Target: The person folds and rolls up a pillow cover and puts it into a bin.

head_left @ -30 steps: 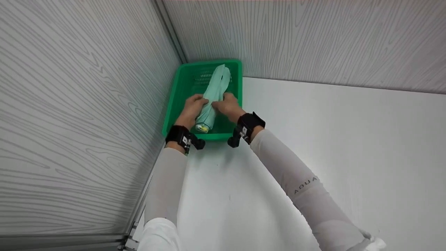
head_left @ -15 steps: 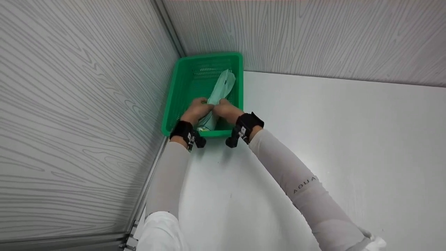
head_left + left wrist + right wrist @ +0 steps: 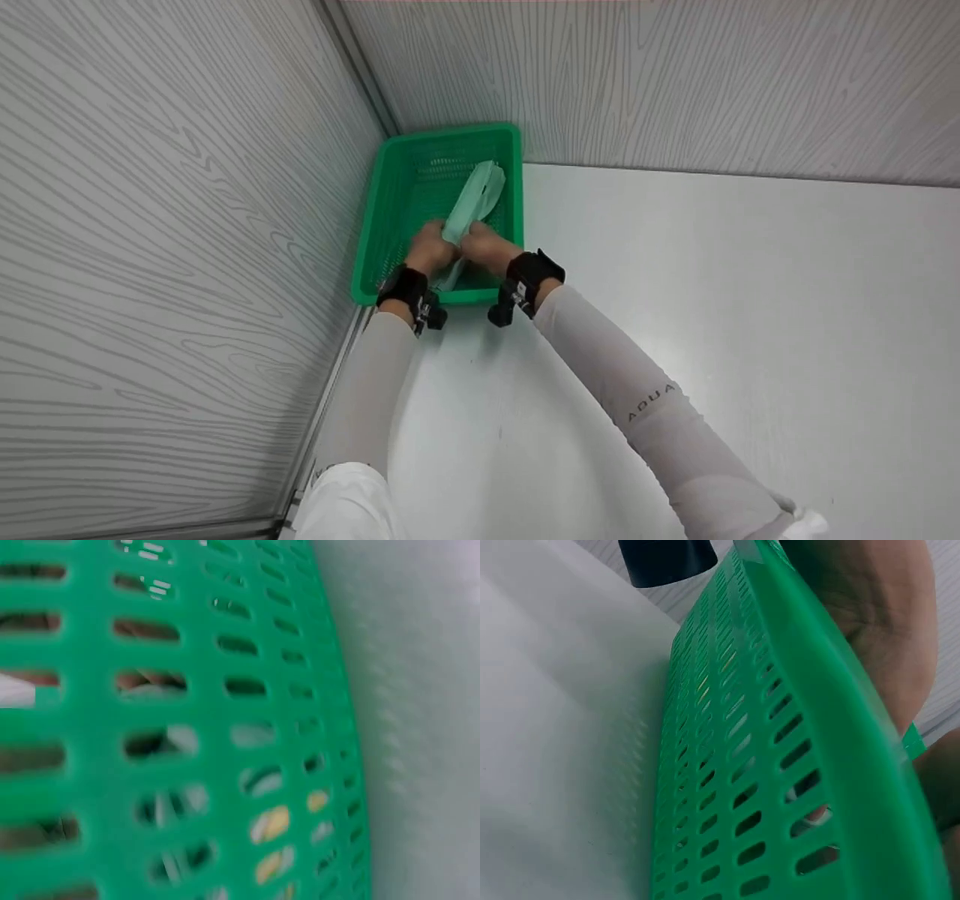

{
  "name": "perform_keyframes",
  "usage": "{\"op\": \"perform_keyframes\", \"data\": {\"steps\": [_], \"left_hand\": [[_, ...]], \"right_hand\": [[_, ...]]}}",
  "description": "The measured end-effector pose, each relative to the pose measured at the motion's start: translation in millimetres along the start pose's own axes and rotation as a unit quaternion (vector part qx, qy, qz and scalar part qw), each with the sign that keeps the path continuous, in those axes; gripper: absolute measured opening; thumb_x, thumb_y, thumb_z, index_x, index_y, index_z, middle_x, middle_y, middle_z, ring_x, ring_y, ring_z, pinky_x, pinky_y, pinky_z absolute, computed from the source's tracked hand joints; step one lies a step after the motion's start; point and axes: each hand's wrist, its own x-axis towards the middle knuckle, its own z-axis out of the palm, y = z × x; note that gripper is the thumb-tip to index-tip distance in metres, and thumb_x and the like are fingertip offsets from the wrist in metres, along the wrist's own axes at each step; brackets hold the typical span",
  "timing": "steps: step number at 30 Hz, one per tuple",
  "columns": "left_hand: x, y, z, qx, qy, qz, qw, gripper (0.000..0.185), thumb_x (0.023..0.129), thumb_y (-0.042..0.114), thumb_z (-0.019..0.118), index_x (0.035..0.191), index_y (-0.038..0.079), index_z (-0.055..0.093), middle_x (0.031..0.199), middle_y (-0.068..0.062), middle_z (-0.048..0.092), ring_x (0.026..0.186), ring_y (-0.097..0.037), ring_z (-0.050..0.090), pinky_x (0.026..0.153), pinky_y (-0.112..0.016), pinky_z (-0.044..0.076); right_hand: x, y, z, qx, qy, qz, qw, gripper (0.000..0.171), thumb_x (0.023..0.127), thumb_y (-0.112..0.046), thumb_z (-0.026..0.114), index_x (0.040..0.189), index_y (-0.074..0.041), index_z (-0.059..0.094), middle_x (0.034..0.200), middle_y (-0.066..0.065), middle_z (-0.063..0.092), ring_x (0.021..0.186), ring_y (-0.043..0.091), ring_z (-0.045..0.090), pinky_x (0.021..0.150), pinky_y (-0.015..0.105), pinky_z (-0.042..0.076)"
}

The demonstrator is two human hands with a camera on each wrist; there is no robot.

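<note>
A pale green plastic bag [image 3: 474, 201], bunched into a long roll, lies slantwise inside a green plastic basket [image 3: 364, 255] in the head view. My left hand [image 3: 432, 249] grips it from the left, near its lower half. From the opposite side my right hand [image 3: 487, 247] pinches it, the thumbs of both hands close together. The bag's near end is mostly behind the left hand. Through the slots of the basket wall [image 3: 88, 660], the left wrist view gives blurred glimpses of white and yellow. The right wrist view has a hand [image 3: 892, 622] above the basket's rim [image 3: 832, 720].
The basket stands in a corner, against the left wood-grain panel [image 3: 187, 262] and the back panel [image 3: 637, 82]. A white tabletop [image 3: 712, 262] extends to the right and front. A black cylindrical part [image 3: 667, 559] shows atop the right wrist view.
The bag has shifted toward the basket's right and near side. Both hands have come closer together and slid lower, and the yellow near end that showed earlier is now hidden.
</note>
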Motion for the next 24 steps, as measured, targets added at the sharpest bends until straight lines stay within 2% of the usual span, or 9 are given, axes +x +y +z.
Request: {"op": "perform_keyframes", "data": {"steps": [2,4,9,11,13,16,20,22,24], "left_hand": [[-1.1,-0.3,0.2,0.006,-0.003,-0.003,1.0000,0.059,0.086,0.017,0.061,0.139,0.002,0.042,0.130,-0.020,0.050,0.111,-0.033,0.050,0.093,-0.044,0.043],[-0.8,1.4,-0.9,0.005,-0.011,-0.005,0.9999,0.063,0.085,0.022,0.062,0.140,0.002,0.040,0.132,-0.020,0.049,0.112,-0.033,0.050,0.094,-0.044,0.043],[6.7,15.6,-10.4,0.026,-0.018,-0.019,0.9993,0.088,0.088,0.046,0.056,0.151,0.001,0.015,0.153,-0.020,0.026,0.137,-0.034,0.031,0.109,-0.046,0.031],[11.1,23.5,-12.4,0.058,-0.009,-0.013,0.9982,0.093,0.089,0.054,0.051,0.152,0.001,0.008,0.156,-0.019,0.019,0.142,-0.033,0.023,0.112,-0.045,0.026],[15.1,31.6,-11.8,0.082,0.002,0.008,0.9966,0.091,0.090,0.056,0.049,0.152,0.001,0.011,0.154,-0.020,0.025,0.139,-0.034,0.028,0.110,-0.046,0.029],[11.4,34.8,-9.5,0.098,0.018,0.033,0.9945,0.082,0.092,0.050,0.050,0.151,0.003,0.017,0.149,-0.020,0.032,0.134,-0.034,0.034,0.107,-0.045,0.032],[0.4,39.1,-2.8,0.133,0.047,0.065,0.9878,0.073,0.094,0.042,0.048,0.151,0.006,0.020,0.148,-0.019,0.033,0.134,-0.035,0.033,0.107,-0.047,0.030],[-6.8,42.7,3.5,0.178,0.070,0.096,0.9769,0.073,0.094,0.045,0.047,0.151,0.008,0.022,0.149,-0.019,0.033,0.135,-0.038,0.030,0.106,-0.053,0.029],[-14.3,47.7,11.5,0.228,0.097,0.135,0.9593,0.074,0.094,0.049,0.045,0.152,0.011,0.021,0.151,-0.018,0.029,0.138,-0.040,0.025,0.104,-0.061,0.025]], "right_hand": [[-3.2,0.1,1.8,-0.009,-0.003,-0.017,1.000,0.039,0.095,0.000,0.035,0.133,0.003,0.032,0.120,0.011,0.039,0.108,0.026,0.037,0.091,0.033,0.032],[-7.4,-3.8,1.0,-0.016,-0.004,-0.029,0.999,0.049,0.096,-0.001,0.034,0.144,0.001,0.022,0.139,0.014,0.033,0.122,0.024,0.034,0.098,0.030,0.029],[-21.6,-29.9,-10.8,-0.024,0.002,-0.065,0.998,0.071,0.095,-0.001,0.036,0.153,-0.008,-0.004,0.161,0.007,-0.001,0.146,0.019,0.002,0.116,0.033,0.014],[-29.2,-38.3,-19.8,-0.048,0.015,-0.086,0.995,0.072,0.095,-0.005,0.039,0.154,-0.010,-0.001,0.161,0.007,0.003,0.146,0.019,0.008,0.115,0.034,0.019],[-38.7,-40.7,-31.2,-0.090,0.038,-0.132,0.986,0.066,0.097,-0.010,0.041,0.154,-0.012,0.008,0.159,0.008,0.014,0.143,0.021,0.022,0.112,0.033,0.027],[-56.0,-29.0,-44.2,-0.157,0.075,-0.223,0.959,0.057,0.099,-0.018,0.042,0.151,-0.010,0.021,0.154,0.007,0.029,0.136,0.022,0.038,0.107,0.034,0.035],[-87.3,-4.3,-67.8,-0.231,0.118,-0.304,0.917,0.050,0.101,-0.025,0.044,0.147,-0.011,0.032,0.150,0.003,0.036,0.132,0.017,0.042,0.106,0.036,0.037],[-106.7,8.6,-83.6,-0.268,0.131,-0.317,0.900,0.050,0.100,-0.026,0.046,0.146,-0.010,0.034,0.148,0.003,0.038,0.133,0.016,0.040,0.107,0.038,0.035],[-125.7,20.9,-101.5,-0.316,0.149,-0.322,0.880,0.051,0.100,-0.028,0.048,0.146,-0.009,0.035,0.148,0.005,0.039,0.134,0.018,0.039,0.107,0.040,0.034]]}}
